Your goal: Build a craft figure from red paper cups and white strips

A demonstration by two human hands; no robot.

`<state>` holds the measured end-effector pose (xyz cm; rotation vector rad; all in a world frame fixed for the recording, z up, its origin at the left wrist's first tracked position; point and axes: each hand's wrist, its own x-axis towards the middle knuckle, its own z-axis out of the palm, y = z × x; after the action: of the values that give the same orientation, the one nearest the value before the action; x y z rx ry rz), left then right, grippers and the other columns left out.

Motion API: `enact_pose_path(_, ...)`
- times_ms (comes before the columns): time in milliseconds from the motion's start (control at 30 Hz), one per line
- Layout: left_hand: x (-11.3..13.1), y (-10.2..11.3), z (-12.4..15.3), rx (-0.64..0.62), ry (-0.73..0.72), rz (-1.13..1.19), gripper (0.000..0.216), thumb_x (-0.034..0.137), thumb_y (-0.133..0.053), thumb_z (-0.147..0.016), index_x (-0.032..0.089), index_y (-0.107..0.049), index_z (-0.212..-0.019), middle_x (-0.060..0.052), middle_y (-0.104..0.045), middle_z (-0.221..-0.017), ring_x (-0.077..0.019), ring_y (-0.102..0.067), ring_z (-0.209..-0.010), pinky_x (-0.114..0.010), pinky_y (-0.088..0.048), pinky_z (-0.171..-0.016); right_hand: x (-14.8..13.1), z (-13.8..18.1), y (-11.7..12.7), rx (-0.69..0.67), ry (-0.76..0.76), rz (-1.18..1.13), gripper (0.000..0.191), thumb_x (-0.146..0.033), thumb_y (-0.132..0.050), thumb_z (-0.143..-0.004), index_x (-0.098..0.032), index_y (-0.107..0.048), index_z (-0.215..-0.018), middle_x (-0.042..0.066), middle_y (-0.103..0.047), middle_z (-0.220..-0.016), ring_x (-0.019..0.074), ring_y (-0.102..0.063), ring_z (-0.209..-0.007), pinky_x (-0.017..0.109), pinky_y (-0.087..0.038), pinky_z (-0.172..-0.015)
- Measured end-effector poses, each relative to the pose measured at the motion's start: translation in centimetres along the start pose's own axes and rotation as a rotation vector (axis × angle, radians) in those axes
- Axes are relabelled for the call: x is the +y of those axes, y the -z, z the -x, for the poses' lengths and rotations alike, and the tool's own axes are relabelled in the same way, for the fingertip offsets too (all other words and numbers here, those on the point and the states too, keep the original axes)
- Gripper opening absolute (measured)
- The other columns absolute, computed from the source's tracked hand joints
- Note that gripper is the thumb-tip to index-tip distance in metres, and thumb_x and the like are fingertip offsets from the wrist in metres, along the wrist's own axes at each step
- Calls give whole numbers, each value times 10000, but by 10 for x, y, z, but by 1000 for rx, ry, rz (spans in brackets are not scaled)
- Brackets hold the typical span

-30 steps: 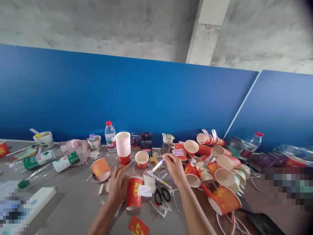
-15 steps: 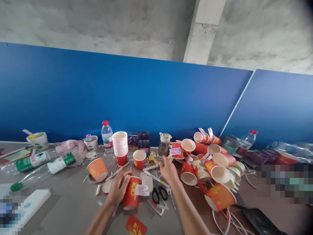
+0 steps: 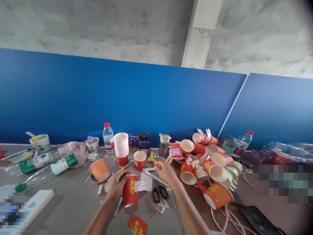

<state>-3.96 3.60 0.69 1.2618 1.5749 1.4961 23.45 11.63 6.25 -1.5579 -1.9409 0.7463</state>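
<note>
Red paper cup (image 3: 130, 194) is resting on the bench (image 3: 73, 202) against the left hand (image 3: 119, 182), whether gripped I cannot tell; the right hand's (image 3: 165, 172) grip is seemingly pinching a white marker (image 3: 148, 169). Marker handling is apparently proceeding, calling for clearance from the neighbouring pen (image 3: 156, 178).

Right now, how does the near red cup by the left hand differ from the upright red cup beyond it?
The near red cup shows no open mouth at its upper end; the upright red cup shows its pale interior from above. The near red cup looks longer, the upright red cup squatter. The left hand is right beside the near red cup; no hand is against the upright red cup. Both have red outer walls.
</note>
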Motion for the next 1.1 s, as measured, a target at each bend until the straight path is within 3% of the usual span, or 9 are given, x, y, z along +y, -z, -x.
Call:
enact_pose_path(133,4,7,-3,44,36,77,709,951,-967,-692,273,-859,-870,-85,-928,-934,-333,-851,-901,-460,-722,-834,-1,0,5,-8,15,48,273,-95,-826,-1027,-263,-1034,-1083,125,-1034,-1187,351,-988,-1184,338,-679,-1014)
enact_pose_path(300,7,5,-3,100,179,374,694,759,-1162,-512,246,-863,-871,-20,-885,-853,-241,-794,-774,-340,-628,-708,8,12,3,-54,-13,160,288,-91,-824,-1049,-265,-1042,-1119,114,-1035,-1171,324,-989,-1177,316,-674,-1011)
enact_pose_path(533,8,-6,0,128,263,603,692,561,-1264,-364,226,-881,-834,0,-872,-807,-196,-778,-680,-314,-653,-664,17,42,-24,-53,-42,358,406,-82,-780,-1074,-211,-1017,-1378,211,-937,-1628,412,-833,-1621,476,-592,-1371)
enact_pose_path(767,6,-11,4,106,285,646,711,556,-1303,-331,215,-898,-805,8,-859,-763,-176,-769,-646,-285,-635,-624,25,46,-36,-26,25,487,544,-26,-630,-1147,-198,-970,-1535,236,-901,-1677,404,-840,-1585,500,-603,-1349)
enact_pose_path(967,5,-10,7,62,291,542,680,587,-1287,-391,236,-895,-822,-3,-862,-760,-208,-779,-693,-308,-633,-661,60,37,-57,91,173,448,401,-18,-694,-1074,-212,-1001,-1243,228,-966,-1390,401,-885,-1365,473,-635,-1195)
enact_pose_path(1100,7,-10,7,33,300,507,689,598,-1285,-372,240,-898,-816,-18,-877,-772,-225,-769,-712,-325,-632,-676,93,24,-78,382,342,239,278,-48,-686,-984,-255,-860,-1050,143,-918,-1095,338,-868,-1055,402,-654,-971)
